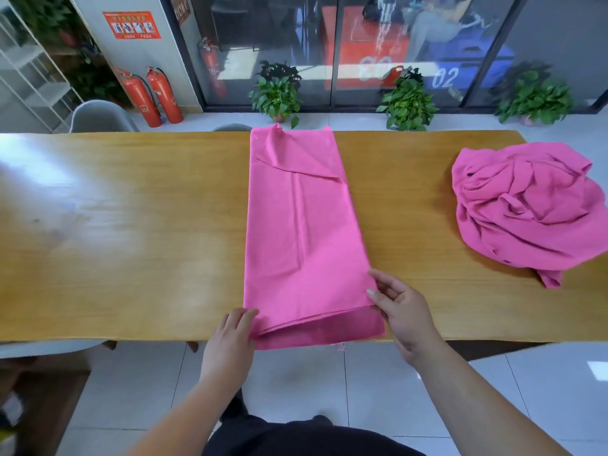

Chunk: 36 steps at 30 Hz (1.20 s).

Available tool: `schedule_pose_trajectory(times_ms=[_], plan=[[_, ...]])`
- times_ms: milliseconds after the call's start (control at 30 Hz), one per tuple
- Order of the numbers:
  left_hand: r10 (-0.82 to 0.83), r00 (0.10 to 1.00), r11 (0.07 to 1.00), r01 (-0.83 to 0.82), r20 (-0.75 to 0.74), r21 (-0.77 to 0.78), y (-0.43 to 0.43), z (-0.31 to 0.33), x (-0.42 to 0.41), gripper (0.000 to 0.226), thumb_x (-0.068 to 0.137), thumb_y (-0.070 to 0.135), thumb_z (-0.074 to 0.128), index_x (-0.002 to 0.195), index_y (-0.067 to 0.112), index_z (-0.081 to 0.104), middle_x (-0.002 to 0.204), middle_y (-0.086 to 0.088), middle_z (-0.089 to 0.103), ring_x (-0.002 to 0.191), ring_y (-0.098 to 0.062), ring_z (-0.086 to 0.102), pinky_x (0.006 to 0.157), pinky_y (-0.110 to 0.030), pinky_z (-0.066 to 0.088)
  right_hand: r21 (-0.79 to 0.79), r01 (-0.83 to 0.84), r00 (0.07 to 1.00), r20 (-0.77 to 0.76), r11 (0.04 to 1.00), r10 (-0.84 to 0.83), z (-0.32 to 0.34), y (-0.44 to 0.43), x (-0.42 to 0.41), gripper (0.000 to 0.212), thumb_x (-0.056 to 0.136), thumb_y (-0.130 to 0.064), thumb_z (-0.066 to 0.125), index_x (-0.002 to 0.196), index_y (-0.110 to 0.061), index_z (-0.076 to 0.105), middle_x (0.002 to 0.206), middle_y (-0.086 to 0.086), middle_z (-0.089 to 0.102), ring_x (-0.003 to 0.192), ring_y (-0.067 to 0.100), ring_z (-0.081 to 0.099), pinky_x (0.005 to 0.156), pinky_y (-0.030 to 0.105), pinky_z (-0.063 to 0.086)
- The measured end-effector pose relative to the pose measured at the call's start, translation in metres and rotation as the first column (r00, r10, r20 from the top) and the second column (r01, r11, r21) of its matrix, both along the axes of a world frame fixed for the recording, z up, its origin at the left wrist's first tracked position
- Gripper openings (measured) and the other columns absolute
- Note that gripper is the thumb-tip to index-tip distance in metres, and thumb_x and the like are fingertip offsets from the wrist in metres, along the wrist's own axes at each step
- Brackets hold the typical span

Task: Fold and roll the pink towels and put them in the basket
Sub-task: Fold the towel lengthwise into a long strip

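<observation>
Folded towel [302, 225] centre of table [131, 225]; towel heap [533, 209], perhaps several, right.

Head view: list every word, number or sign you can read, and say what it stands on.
"02": white digits on the blue panel behind the glass.
Pale digits on the orange panel: too blurred to be sure, perhaps "00".
Red poster on the pillar: print too small to read.
Fire extinguishers: labels too blurred to read.
Folded towel, table: no text.
</observation>
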<state>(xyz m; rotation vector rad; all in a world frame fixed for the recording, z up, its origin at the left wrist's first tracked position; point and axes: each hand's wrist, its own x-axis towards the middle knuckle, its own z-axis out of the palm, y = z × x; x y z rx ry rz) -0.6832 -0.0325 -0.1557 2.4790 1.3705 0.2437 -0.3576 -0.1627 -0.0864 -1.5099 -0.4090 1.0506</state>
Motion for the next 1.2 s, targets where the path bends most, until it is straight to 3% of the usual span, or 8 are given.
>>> schedule_pose_trajectory(times_ms=[167,367,500,700,800,967,1067,1200], plan=[[0.112,0.993,0.991,-0.110,0.028,-0.076,-0.004,-0.008,-0.010,0.037,0.091,0.019,0.075,0.125,0.021,0.060,0.118,0.009,0.052,0.105,-0.019,0.056,0.081,-0.038,0.054,-0.374,0.014,0.890,0.427,0.927,0.159,-0.043,-0.029,0.010,0.042,0.090,-0.008,0.081,0.108,-0.045,0.074,0.105,-0.009,0.079,0.092,0.008,0.075,0.082,0.026,0.058],[0.240,0.963,0.960,-0.217,0.121,-0.177,-0.012,-0.003,-0.013,0.023,0.099,0.036,0.068,0.109,0.032,0.049,0.105,0.016,0.050,0.093,-0.011,0.059,0.077,-0.040,0.053,-0.383,0.119,0.849,0.518,0.916,0.106,-0.053,-0.033,-0.004,0.032,0.084,-0.019,0.090,0.105,-0.033,0.070,0.088,-0.011,0.072,0.079,0.006,0.070,0.067,0.019,0.048],[0.379,0.920,0.887,-0.331,0.100,-0.321,-0.021,0.002,-0.013,0.026,0.098,0.045,0.068,0.099,0.038,0.043,0.095,0.017,0.059,0.077,-0.006,0.060,0.061,-0.033,0.046,-0.392,0.184,0.820,0.567,0.901,0.079,-0.057,-0.040,-0.006,0.028,0.081,-0.029,0.093,0.097,-0.030,0.070,0.080,-0.009,0.071,0.074,0.008,0.069,0.064,0.022,0.047],[0.572,0.815,0.731,-0.456,0.091,-0.508,-0.031,0.003,-0.012,0.037,0.094,0.050,0.073,0.094,0.021,0.049,0.080,0.001,0.067,0.072,-0.019,0.064,0.058,-0.033,0.045,-0.475,0.259,0.761,0.637,0.841,0.125,-0.062,-0.052,-0.017,0.030,0.084,-0.054,0.084,0.080,-0.033,0.064,0.072,-0.015,0.068,0.069,0.007,0.065,0.059,0.032,0.050],[0.658,0.748,0.634,-0.485,0.089,-0.602,-0.031,-0.006,-0.016,0.026,0.091,0.025,0.075,0.094,0.014,0.052,0.083,-0.004,0.070,0.076,-0.024,0.066,0.067,-0.039,0.051,-0.567,0.314,0.760,0.631,0.761,0.157,-0.060,-0.054,-0.020,0.041,0.085,-0.065,0.076,0.078,-0.029,0.060,0.069,-0.012,0.067,0.067,0.012,0.062,0.055,0.029,0.040],[0.855,0.458,0.429,-0.357,0.244,-0.830,-0.024,-0.006,-0.013,0.021,0.093,0.014,0.072,0.098,0.007,0.053,0.101,-0.017,0.074,0.093,-0.026,0.079,0.092,-0.047,0.063,-0.551,0.307,0.833,0.550,0.776,0.061,-0.068,-0.045,-0.022,0.031,0.086,-0.054,0.081,0.082,-0.028,0.064,0.075,-0.011,0.071,0.069,0.016,0.067,0.058,0.032,0.047],[0.860,0.443,0.431,-0.362,0.254,-0.826,-0.024,-0.005,-0.008,0.031,0.091,0.016,0.082,0.101,0.000,0.057,0.098,-0.015,0.075,0.087,-0.024,0.080,0.092,-0.046,0.063,-0.461,0.383,0.910,0.336,0.800,-0.242,-0.083,-0.043,-0.028,0.023,0.083,-0.034,0.091,0.088,-0.024,0.071,0.078,-0.004,0.076,0.072,0.024,0.076,0.074,0.048,0.064],[0.858,0.442,0.443,-0.374,0.263,-0.815,-0.028,-0.005,-0.012,0.027,0.091,0.010,0.083,0.096,0.000,0.059,0.089,-0.012,0.076,0.088,-0.030,0.079,0.090,-0.048,0.064,-0.395,0.435,0.899,0.140,0.809,-0.415,-0.087,-0.048,-0.032,0.024,0.081,-0.015,0.093,0.096,-0.015,0.073,0.087,0.007,0.077,0.078,0.025,0.075,0.080,0.040,0.062]])
